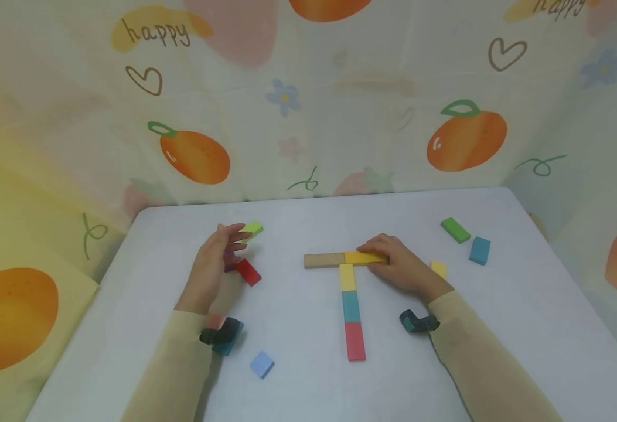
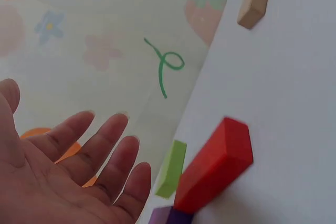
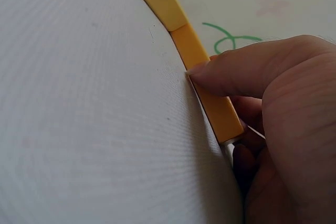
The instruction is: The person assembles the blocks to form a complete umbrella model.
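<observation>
My right hand [image 1: 400, 266] pinches an orange-yellow block [image 1: 358, 258] between thumb and fingers; in the right wrist view the thumb presses its near side. The block lies flat, end to end with a bare wood block [image 1: 323, 261]. Below their joint a column runs toward me: a pale yellow block [image 1: 347, 276], a teal block [image 1: 350, 306] and a pinkish red block [image 1: 355, 341], forming a T shape. My left hand [image 1: 210, 264] hovers at the left with fingers extended, holding nothing. Near it are a red block [image 2: 215, 166], a lime block [image 2: 171, 169] and a partly hidden purple block [image 2: 161, 216].
At the right lie a green block [image 1: 455, 230], a blue block [image 1: 479, 250] and a yellow block [image 1: 437, 269] partly behind my right arm. A light blue block [image 1: 262, 364] sits at the front left. Blocks beside my left wrist are partly covered. Patterned cloth stands behind the white table [image 1: 287, 328].
</observation>
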`<state>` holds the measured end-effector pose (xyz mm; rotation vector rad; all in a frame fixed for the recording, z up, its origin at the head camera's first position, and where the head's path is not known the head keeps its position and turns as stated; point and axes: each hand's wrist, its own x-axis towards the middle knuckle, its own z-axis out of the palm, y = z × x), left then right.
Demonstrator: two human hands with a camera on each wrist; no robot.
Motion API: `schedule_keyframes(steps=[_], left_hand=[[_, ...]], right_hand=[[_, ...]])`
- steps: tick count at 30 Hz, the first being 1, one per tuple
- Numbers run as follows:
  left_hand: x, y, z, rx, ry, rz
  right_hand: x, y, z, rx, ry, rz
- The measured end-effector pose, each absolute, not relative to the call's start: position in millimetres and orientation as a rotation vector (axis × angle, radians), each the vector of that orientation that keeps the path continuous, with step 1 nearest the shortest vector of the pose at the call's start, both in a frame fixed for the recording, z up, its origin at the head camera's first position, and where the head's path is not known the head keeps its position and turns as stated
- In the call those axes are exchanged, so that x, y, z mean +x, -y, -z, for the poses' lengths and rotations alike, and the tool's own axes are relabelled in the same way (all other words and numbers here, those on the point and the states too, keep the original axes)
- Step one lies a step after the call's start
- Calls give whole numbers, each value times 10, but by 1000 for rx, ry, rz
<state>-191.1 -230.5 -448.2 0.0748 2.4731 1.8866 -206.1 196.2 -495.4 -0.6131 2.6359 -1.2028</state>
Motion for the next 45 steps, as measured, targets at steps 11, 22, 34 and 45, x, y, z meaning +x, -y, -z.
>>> schedule_keyframes(steps=[11, 22, 34, 45], left_hand=[[-1803, 2472, 4620, -49, -2386, -1854], [-1769, 2457, 4755, -16, -2512, -1580], [-1736, 2324, 4717, -6, -2502, -1474], [-1701, 2271, 4731, 187, -2681, -1171]], right_hand=[[-2062, -1969, 4950, -620, -2632, 1210], [-2076, -1977, 4963, -653, -2638, 1212], [-2070, -1985, 4976, -650, -2631, 1225], [-2071, -1984, 4987, -639, -2621, 1234]])
